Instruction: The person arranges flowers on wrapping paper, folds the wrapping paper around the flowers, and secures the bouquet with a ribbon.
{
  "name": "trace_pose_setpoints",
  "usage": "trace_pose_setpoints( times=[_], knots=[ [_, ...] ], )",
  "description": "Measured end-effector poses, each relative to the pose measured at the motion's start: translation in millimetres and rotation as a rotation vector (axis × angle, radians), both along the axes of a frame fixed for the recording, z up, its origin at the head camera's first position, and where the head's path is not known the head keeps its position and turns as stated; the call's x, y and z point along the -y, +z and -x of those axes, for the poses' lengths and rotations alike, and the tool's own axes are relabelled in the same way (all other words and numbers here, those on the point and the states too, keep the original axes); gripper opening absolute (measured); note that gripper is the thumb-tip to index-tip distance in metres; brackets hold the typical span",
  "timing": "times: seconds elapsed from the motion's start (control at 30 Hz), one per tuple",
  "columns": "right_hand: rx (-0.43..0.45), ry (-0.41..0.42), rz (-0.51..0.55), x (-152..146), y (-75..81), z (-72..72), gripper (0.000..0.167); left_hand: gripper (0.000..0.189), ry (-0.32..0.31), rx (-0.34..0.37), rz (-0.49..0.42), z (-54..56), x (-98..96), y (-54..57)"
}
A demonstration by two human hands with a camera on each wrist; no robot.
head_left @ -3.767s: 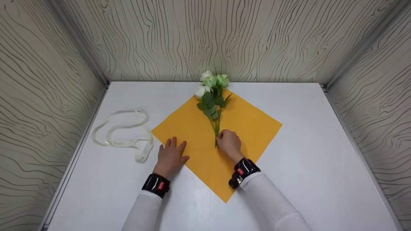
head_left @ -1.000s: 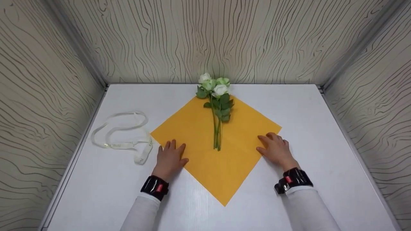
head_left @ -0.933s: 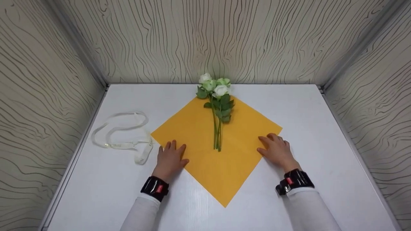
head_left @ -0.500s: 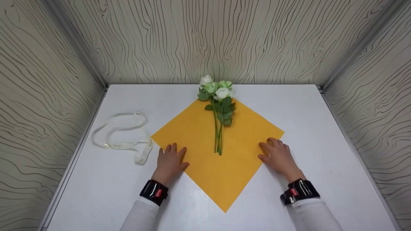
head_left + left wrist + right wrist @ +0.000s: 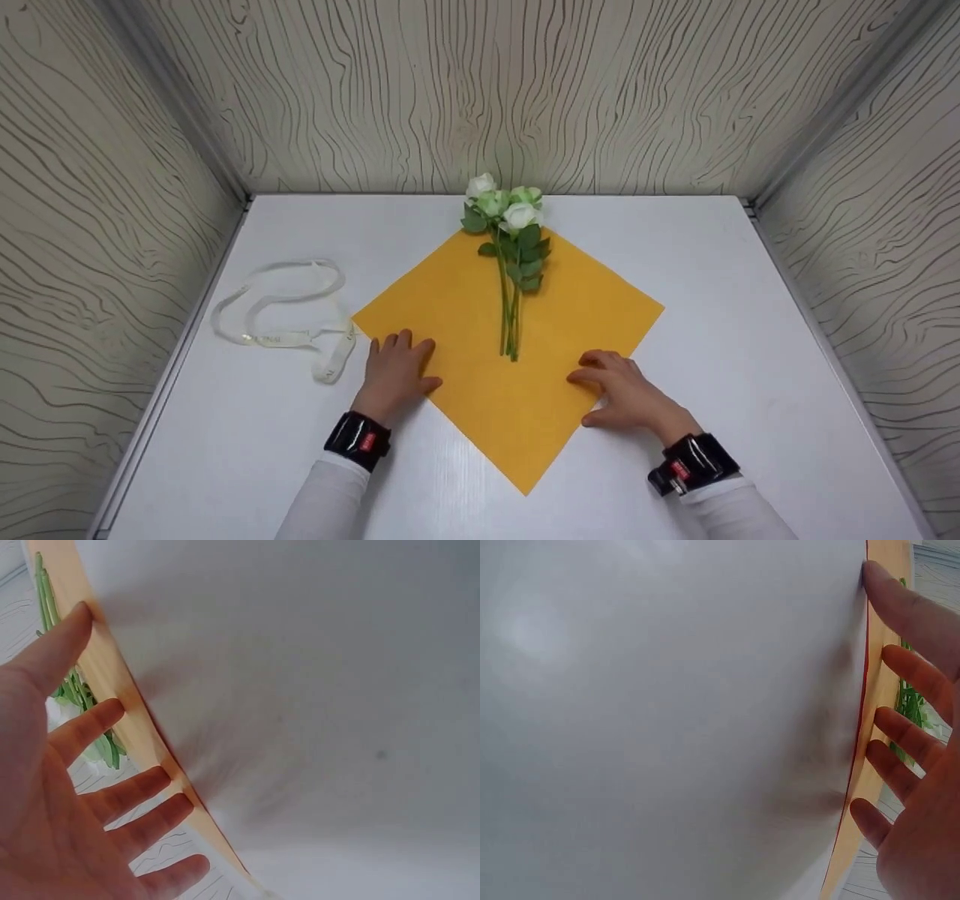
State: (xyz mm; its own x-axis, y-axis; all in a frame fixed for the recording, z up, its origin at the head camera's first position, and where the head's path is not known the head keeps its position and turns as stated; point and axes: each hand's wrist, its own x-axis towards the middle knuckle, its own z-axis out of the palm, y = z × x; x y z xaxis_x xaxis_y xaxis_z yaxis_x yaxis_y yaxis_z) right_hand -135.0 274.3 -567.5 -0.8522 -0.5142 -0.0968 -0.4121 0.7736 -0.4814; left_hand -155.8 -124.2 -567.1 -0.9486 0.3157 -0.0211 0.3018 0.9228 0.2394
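A square of yellow wrapping paper [image 5: 465, 300] lies on the white table with one corner toward the person. On its far half rests a bunch of white and pale green roses [image 5: 519, 217], their green stems [image 5: 510, 322] pointing toward the person. My left hand [image 5: 394, 375] rests with spread fingers on the paper's left front edge; the left wrist view shows its fingertips along that edge. At the right front edge is my right hand [image 5: 622, 394], fingers apart and slightly bent over the paper, thumb at the border. Neither hand grips anything.
A loose cream ribbon [image 5: 281, 339] with printed lettering lies curled on the table left of the paper. Patterned panels [image 5: 480, 97] stand behind the table and at both sides. The white tabletop [image 5: 750, 337] extends to the right.
The right hand left the stems and went to the paper's right edge, then slid along it toward the person. The roses were rearranged; paper and roses shifted slightly nearer. The left hand stayed almost still.
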Motion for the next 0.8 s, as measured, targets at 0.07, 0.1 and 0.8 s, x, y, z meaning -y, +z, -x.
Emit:
trace_pose_setpoints(
  times=[0.07,0.1,0.8],
  knots=[
    [0.003,0.008,0.008,-0.4,-0.9,2.6,0.057,0.058,-0.003,-0.004,-0.002,-0.2,0.6,-0.2],
    [0.002,0.013,0.011,-0.4,-1.2,3.7,0.057,0.058,-0.004,-0.005,-0.004,-0.4,0.8,0.0],
    [-0.109,-0.103,0.162,2.8,-10.2,25.1,0.016,0.054,-0.02,0.169,-0.11,1.6,18.7,1.1]
  ],
)
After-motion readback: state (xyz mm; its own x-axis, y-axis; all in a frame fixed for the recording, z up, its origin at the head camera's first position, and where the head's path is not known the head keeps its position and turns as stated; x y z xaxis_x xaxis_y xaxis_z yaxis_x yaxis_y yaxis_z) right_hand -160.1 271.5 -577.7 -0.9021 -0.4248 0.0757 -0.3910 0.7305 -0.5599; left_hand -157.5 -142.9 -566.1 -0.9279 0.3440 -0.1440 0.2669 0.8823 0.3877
